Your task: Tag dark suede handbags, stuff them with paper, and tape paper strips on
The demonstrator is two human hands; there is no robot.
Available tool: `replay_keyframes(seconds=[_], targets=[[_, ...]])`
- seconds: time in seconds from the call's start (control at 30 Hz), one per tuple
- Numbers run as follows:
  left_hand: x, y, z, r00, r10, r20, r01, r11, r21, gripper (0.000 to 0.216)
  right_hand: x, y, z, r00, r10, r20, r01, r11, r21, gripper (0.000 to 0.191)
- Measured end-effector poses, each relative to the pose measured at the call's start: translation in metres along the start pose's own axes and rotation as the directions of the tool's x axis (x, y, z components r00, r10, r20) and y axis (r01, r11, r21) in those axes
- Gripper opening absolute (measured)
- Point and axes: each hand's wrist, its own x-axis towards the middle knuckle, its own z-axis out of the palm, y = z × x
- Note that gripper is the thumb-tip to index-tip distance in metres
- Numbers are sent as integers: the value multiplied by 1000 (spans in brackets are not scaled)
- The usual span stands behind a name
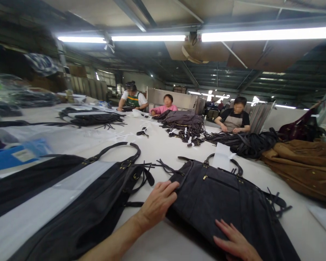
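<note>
A dark handbag (pixel 214 195) lies flat on the white table in front of me, its zip pocket facing up and its handles pointing away. My left hand (pixel 161 199) is closed on the bag's left edge, fingers bent over it and thumb hidden. Low on the same bag rests my right hand (pixel 235 239), fingers apart, pressing nothing but its surface. To the left lies a second dark handbag (pixel 97 206) with a strip of white wrapping (pixel 57 195) along it. A white paper sheet (pixel 221 155) stands behind the nearer bag's handle.
Brown bags (pixel 301 166) are piled at the right, beside a heap of dark straps (pixel 241 142). Dark bags (pixel 182 121) are stacked farther back. A blue packet (pixel 13 156) lies at the left. Three co-workers sit or stand across the table (pixel 157 145).
</note>
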Motion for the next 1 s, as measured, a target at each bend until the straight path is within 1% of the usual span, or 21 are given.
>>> replay_keyframes(seconds=[0.1, 0.17, 0.2, 0.27, 0.33, 0.4, 0.43, 0.47, 0.57, 0.63, 0.7, 0.77, 0.8, 0.87, 0.93, 1.0], targets=[[-3, -3, -5, 991, -106, 85, 123, 967, -225, 42, -2, -3, 0, 999, 25, 21, -25, 999, 19, 58], [-6, -2, -3, 969, -214, 125, 244, 911, -331, 53, -4, -1, 5, 999, 36, -19, -35, 999, 18, 53], [-8, 1, 0, 952, -280, 124, 306, 887, -347, 56, -5, 0, 7, 998, 45, -45, -44, 999, 16, 51], [-9, 8, 8, 914, -397, 83, 401, 857, -323, 62, -6, 2, 11, 998, 46, -53, -45, 999, 15, 49], [-10, 16, 16, 875, -482, 29, 472, 840, -269, 66, -7, 2, 14, 999, 38, -38, -38, 999, 19, 48], [-11, 22, 21, 843, -539, 10, 526, 818, -232, 68, -7, 0, 15, 996, 57, -61, -56, 998, 16, 46], [-11, 22, 22, 836, -549, 18, 537, 809, -239, 68, -6, -2, 15, 993, 78, -87, -77, 997, 11, 44], [-11, 22, 22, 839, -543, 33, 532, 804, -265, 67, -6, -3, 15, 990, 95, -108, -95, 995, 3, 42], [-11, 12, 16, 883, -465, 65, 450, 797, -404, 64, -6, -5, 13, 991, 84, -100, -85, 996, -5, 41], [-11, 4, 12, 901, -427, 77, 408, 772, -488, 61, -5, -4, 9, 997, 48, -60, -48, 999, 1, 44], [-12, -3, 12, 893, -438, 101, 419, 731, -538, 54, -4, -5, 3, 999, 34, -18, -34, 999, -6, 48], [-13, -7, 14, 877, -468, 114, 449, 709, -543, 46, -1, -7, -1, 999, 38, 22, -38, 999, -26, 49], [-14, -8, 15, 873, -474, 110, 457, 720, -523, 44, 1, -8, -3, 999, 39, 38, -38, 999, -33, 49], [-16, -8, 13, 884, -457, 104, 454, 783, -424, 48, 4, -10, -6, 998, 22, 66, -20, 999, -31, 47], [-18, -7, 7, 900, -417, 124, 435, 865, -251, 51, 7, -12, -9, 996, 5, 83, -3, 1000, -23, 47], [-22, -4, 2, 903, -401, 157, 415, 907, -68, 48, 8, -17, -12, 998, 18, 65, -16, 1000, -19, 44]])
